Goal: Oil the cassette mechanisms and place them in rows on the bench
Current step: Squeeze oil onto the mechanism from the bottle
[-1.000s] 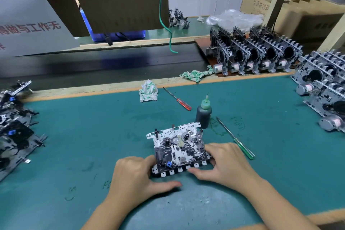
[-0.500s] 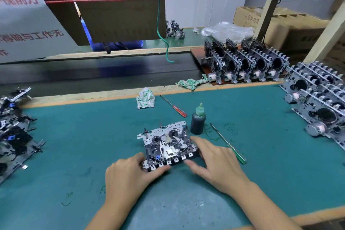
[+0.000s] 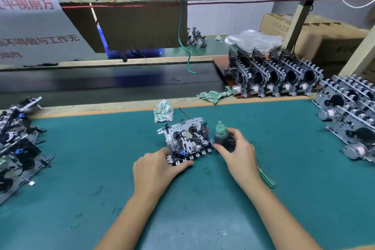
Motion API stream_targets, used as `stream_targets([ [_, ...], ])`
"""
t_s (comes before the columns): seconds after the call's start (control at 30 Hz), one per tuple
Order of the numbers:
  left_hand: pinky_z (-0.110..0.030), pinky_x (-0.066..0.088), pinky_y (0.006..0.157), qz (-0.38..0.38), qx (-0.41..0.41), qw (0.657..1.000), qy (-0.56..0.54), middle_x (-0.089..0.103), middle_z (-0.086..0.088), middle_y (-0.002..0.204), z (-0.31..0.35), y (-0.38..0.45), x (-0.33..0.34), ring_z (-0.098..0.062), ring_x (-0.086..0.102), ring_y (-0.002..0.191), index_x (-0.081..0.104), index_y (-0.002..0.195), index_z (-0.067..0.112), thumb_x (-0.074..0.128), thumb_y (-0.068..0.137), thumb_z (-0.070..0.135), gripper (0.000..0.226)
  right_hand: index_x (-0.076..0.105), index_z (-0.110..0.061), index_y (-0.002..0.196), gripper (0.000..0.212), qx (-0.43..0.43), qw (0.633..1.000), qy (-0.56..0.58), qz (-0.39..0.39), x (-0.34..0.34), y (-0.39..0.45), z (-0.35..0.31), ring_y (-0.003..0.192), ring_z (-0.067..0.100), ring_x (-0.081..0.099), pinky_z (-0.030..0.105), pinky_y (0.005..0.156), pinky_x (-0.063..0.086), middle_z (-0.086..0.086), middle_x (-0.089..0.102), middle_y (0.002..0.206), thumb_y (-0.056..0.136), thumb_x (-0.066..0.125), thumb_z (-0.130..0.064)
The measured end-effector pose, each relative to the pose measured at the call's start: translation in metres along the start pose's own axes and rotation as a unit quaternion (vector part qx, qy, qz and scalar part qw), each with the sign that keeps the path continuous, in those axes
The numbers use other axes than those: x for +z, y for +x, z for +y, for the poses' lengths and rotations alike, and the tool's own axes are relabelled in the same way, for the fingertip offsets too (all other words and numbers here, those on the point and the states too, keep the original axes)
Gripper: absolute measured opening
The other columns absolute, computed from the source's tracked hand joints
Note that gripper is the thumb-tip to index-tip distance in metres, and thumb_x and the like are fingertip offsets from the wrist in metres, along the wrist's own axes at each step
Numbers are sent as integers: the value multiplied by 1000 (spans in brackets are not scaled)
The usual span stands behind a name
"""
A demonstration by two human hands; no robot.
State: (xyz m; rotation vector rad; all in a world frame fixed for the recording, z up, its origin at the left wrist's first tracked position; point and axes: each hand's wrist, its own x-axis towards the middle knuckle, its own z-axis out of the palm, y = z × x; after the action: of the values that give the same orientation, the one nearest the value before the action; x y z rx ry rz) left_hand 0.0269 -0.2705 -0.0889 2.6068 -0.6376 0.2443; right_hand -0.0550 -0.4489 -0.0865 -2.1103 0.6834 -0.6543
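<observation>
The right hand (image 3: 236, 151) had left the mechanism (image 3: 187, 141) and curled its fingers around the oil bottle (image 3: 221, 136) just right of it; the left hand (image 3: 156, 168) pinched the mechanism's near-left corner. Oiling looked imminent.

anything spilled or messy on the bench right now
Yes, in small ways. Dark green smears mark the teal mat near the oil bottle, which the right hand grips. The mechanisms at the left lie in a loose heap, unlike the upright rows at the right.
</observation>
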Motion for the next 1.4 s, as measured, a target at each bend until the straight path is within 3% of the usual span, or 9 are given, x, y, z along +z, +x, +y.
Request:
stream_targets([
  [0.13, -28, 39, 50, 20, 22, 998, 56, 60, -1, 49, -3, -1, 5, -22, 62, 58, 69, 80, 30, 32, 53, 92, 77, 52, -27, 129, 39, -35, 997, 76, 5, -2, -2, -6, 87, 11, 54, 22, 85, 43, -2, 61, 108, 92, 51, -40],
  [0.23, -28, 39, 48, 18, 22, 998, 56, 59, -2, 46, -2, 0, 6, -25, 61, 53, 68, 76, 24, 39, 57, 88, 73, 56, -43, 100, 15, -18, 987, 149, 58, -6, -1, -14, 58, 9, 53, 24, 60, 45, -11, 64, 74, 84, 54, -43],
  [0.37, -27, 33, 48, -11, 18, 995, 95, 59, -2, 50, 1, 3, 5, -23, 62, 58, 67, 81, 27, 46, 61, 87, 67, 71, -29, 75, 5, 59, 945, 320, 42, -10, 3, -17, 48, 5, 47, 17, 55, 40, -11, 60, 58, 71, 75, -29],
  [0.53, -25, 27, 46, -14, 11, 995, 99, 58, 0, 49, 2, 3, 5, -23, 62, 57, 67, 80, 27, 45, 63, 86, 66, 59, -15, 76, 29, 93, 885, 449, 83, -4, 3, -18, 46, 5, 50, 20, 45, 44, -7, 62, 59, 64, 81, -30],
  [0.8, -25, 34, 48, -14, 10, 993, 115, 61, 1, 54, 0, 4, 8, -19, 64, 61, 65, 85, 30, 35, 63, 89, 70, 53, -20, 71, 32, 27, 944, 303, 128, -1, -3, -19, 43, 15, 56, 29, 43, 46, -6, 60, 59, 69, 65, -50],
  [0.97, -26, 34, 50, -18, 6, 993, 115, 64, 2, 60, -1, 4, 9, -20, 65, 67, 64, 88, 30, 38, 64, 88, 68, 55, -21, 71, 35, 11, 965, 229, 127, -2, -5, -21, 65, 31, 61, 53, 65, 51, -2, 61, 66, 70, 61, -55],
  [1.1, -27, 31, 50, -17, 7, 994, 106, 65, 1, 61, 0, 4, 8, -22, 65, 68, 65, 88, 31, 42, 65, 86, 64, 55, -21, 71, 36, -2, 970, 206, 131, -3, -7, -22, 65, 18, 58, 47, 66, 50, -9, 61, 65, 71, 60, -57],
  [1.23, -27, 34, 51, -20, 6, 994, 111, 65, 1, 61, 0, 4, 8, -20, 65, 68, 64, 89, 31, 40, 65, 87, 66, 56, -18, 72, 36, 3, 968, 224, 117, -1, -7, -21, 68, 28, 60, 57, 66, 51, -1, 61, 66, 73, 64, -53],
  [1.4, -27, 33, 52, -19, 5, 994, 108, 66, 1, 62, 0, 4, 8, -20, 65, 70, 65, 90, 32, 41, 65, 87, 65, 54, -14, 71, 41, -8, 972, 205, 118, 1, -7, -22, 63, 25, 57, 53, 63, 51, 0, 59, 65, 72, 63, -54],
])
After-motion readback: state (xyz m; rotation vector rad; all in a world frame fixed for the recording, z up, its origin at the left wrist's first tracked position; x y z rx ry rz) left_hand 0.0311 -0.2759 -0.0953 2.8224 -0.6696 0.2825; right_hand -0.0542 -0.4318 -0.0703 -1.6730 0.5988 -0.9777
